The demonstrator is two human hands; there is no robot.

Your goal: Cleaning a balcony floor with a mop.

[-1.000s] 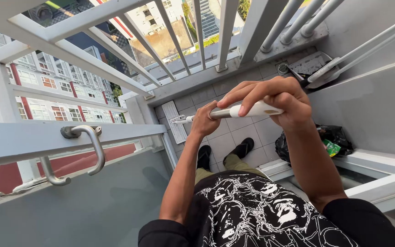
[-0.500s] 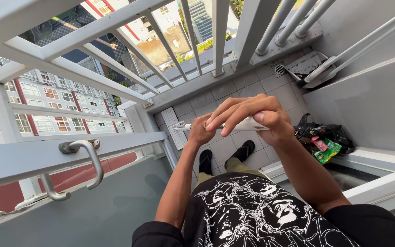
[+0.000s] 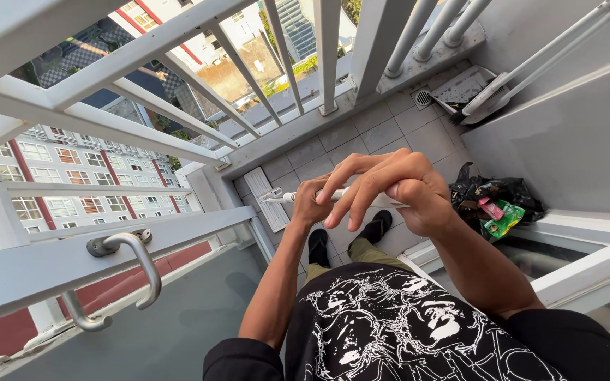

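Lower now, both hands hold the mop handle (image 3: 298,197) end-on: left hand (image 3: 310,202) wrapped nearer the mop head (image 3: 265,199) on the floor, right hand (image 3: 397,187) pinching the white grip with fingers spread.

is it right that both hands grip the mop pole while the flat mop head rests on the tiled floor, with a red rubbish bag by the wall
Not quite: the rubbish bag by the wall is black, not red, as the head view shows. The rest holds: the left hand and right hand grip the mop pole, and the flat mop head rests on the tiled floor.
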